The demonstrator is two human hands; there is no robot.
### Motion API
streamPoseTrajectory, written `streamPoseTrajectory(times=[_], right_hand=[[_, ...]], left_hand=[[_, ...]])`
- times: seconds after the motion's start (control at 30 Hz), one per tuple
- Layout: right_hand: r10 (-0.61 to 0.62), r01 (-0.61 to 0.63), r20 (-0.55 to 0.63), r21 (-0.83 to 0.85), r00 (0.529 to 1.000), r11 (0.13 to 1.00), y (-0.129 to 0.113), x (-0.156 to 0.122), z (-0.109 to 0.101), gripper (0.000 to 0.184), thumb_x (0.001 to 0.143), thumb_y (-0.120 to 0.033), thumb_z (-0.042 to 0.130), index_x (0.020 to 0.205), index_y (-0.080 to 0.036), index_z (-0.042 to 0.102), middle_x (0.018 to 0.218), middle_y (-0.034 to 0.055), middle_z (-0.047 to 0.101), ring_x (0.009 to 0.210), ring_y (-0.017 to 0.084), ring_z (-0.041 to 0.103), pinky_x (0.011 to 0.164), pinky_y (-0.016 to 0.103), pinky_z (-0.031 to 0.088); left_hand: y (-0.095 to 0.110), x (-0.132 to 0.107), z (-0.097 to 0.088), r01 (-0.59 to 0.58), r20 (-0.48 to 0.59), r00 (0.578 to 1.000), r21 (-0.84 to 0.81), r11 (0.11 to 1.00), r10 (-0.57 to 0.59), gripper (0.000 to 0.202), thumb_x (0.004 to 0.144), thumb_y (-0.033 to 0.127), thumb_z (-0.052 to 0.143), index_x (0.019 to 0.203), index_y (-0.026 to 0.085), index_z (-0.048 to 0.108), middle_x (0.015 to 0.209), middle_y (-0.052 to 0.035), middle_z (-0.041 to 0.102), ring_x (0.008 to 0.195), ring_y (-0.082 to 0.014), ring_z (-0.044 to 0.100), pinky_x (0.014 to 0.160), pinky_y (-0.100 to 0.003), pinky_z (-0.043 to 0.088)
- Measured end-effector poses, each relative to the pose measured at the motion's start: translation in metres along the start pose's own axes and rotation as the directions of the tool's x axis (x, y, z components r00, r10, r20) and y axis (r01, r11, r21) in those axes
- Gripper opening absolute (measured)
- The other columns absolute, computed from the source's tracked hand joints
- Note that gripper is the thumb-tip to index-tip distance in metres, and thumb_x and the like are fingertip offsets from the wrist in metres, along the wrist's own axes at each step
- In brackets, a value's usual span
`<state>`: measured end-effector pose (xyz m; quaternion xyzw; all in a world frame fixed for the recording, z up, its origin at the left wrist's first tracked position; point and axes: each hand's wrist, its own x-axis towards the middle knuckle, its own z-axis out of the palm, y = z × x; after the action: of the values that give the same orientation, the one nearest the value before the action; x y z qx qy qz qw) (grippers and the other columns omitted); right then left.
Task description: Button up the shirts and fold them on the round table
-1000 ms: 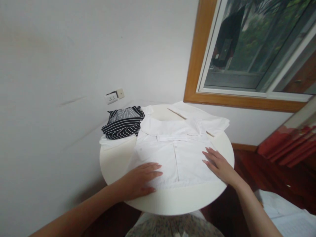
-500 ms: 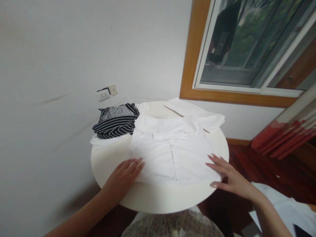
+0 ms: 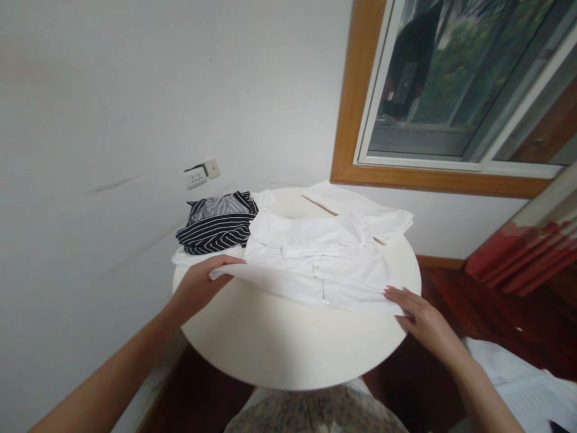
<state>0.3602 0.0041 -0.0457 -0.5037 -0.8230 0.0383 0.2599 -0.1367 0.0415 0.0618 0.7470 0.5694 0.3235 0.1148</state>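
A white button-front shirt (image 3: 356,273) lies across the round white table (image 3: 288,355), its sleeves toward the wall. My left hand (image 3: 205,279) pinches the shirt's near left corner and holds it up off the tabletop. The near edge of the cloth slants down from there toward the right. On the near right corner, my right hand (image 3: 415,313) grips the hem between thumb and fingers, low over the table. Beside the shirt on the left sits a folded black-and-white striped garment (image 3: 219,228), with white cloth (image 3: 187,257) beneath it.
The table stands against a white wall with a socket (image 3: 195,177). A wood-framed window (image 3: 433,174) is at the upper right, beside a red and cream curtain (image 3: 518,255). Pale cloth or paper (image 3: 525,382) lies low at the right.
My left hand has taken the shirt's near left corner and raised it, moving left and away from me. My right hand has closed on the right corner. The shirt's near edge has lifted.
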Motion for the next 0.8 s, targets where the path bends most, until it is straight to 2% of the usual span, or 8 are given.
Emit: streamPoseTrajectory(times=[0.13,0.23,0.33,0.43,0.53,0.63,0.7,0.8], right_hand=[[0.126,-0.118,-0.136,0.061,0.983,0.991,0.02,-0.009,-0.017,0.037,0.079,-0.022,0.05,0.111,-0.025,0.068,0.119,0.0052,0.066,0.113,0.024,0.06,0.101,0.045,0.046],[0.23,-0.203,-0.267,0.124,0.936,0.971,0.033,0.003,-0.038,0.031,0.081,-0.026,0.048,0.104,-0.024,0.069,0.113,0.0053,0.068,0.108,0.024,0.062,0.096,0.041,0.048],[0.312,-0.261,-0.354,0.184,0.882,0.948,0.047,0.049,-0.057,0.029,0.081,-0.033,0.052,0.1,-0.022,0.07,0.103,0.0058,0.071,0.095,0.023,0.065,0.087,0.037,0.05],[0.325,-0.222,-0.387,0.289,0.863,0.931,0.059,0.126,-0.063,0.035,0.083,-0.043,0.053,0.1,-0.017,0.068,0.096,0.007,0.072,0.088,0.023,0.065,0.078,0.033,0.05],[0.379,-0.308,-0.319,0.251,0.869,0.918,0.067,0.208,-0.053,0.039,0.087,-0.044,0.047,0.097,-0.012,0.066,0.093,0.0104,0.071,0.084,0.024,0.064,0.072,0.031,0.048],[0.493,-0.512,-0.261,-0.006,0.83,0.859,0.065,0.263,-0.028,0.032,0.091,-0.034,0.042,0.099,-0.013,0.063,0.099,0.0153,0.069,0.092,0.026,0.063,0.075,0.031,0.046],[0.562,-0.598,-0.224,-0.157,0.796,0.786,0.06,0.28,-0.007,0.031,0.094,-0.031,0.038,0.108,-0.014,0.059,0.101,0.0167,0.068,0.096,0.026,0.063,0.076,0.033,0.045],[0.589,-0.62,-0.196,-0.307,0.784,0.722,0.058,0.282,0.023,0.032,0.096,-0.03,0.032,0.117,-0.014,0.052,0.099,0.0157,0.068,0.094,0.026,0.064,0.077,0.034,0.045]], left_hand=[[-0.016,0.007,0.004,0.095,0.022,0.995,-0.137,0.986,-0.093,0.036,0.075,0.053,0.057,0.084,0.021,0.069,0.092,-0.0055,0.073,0.085,-0.0231,0.067,0.079,-0.031,0.052],[-0.024,0.019,0.017,0.164,-0.062,0.982,-0.177,0.97,-0.178,0.042,0.076,0.057,0.054,0.088,0.019,0.068,0.088,-0.0047,0.073,0.083,-0.0231,0.066,0.077,-0.031,0.052],[-0.02,0.051,0.03,0.188,-0.28,0.935,-0.128,0.974,-0.217,0.048,0.084,0.056,0.043,0.1,0.016,0.065,0.095,-0.0063,0.071,0.088,-0.0238,0.065,0.079,-0.031,0.051],[-0.013,0.101,0.037,0.169,-0.44,0.891,0.085,0.982,-0.116,0.049,0.091,0.051,0.034,0.109,0.014,0.062,0.101,-0.0108,0.069,0.096,-0.0255,0.063,0.084,-0.033,0.048],[-0.012,0.15,0.043,0.246,-0.41,0.908,0.363,0.899,-0.083,0.052,0.094,0.048,0.025,0.113,0.013,0.058,0.096,-0.0152,0.069,0.093,-0.0293,0.064,0.082,-0.037,0.047],[-0.021,0.18,0.053,0.282,-0.3,0.946,0.566,0.775,-0.125,0.049,0.095,0.041,0.022,0.115,0.01,0.055,0.09,-0.0194,0.069,0.09,-0.0329,0.065,0.078,-0.041,0.046],[-0.031,0.189,0.064,0.278,-0.227,0.959,0.643,0.714,-0.17,0.043,0.095,0.034,0.025,0.115,0.008,0.053,0.089,-0.0208,0.068,0.09,-0.033,0.065,0.076,-0.04,0.045],[-0.046,0.189,0.081,0.267,-0.166,0.963,0.695,0.668,-0.213,0.037,0.095,0.028,0.027,0.113,0.008,0.052,0.09,-0.0207,0.068,0.09,-0.0314,0.066,0.074,-0.037,0.045]])
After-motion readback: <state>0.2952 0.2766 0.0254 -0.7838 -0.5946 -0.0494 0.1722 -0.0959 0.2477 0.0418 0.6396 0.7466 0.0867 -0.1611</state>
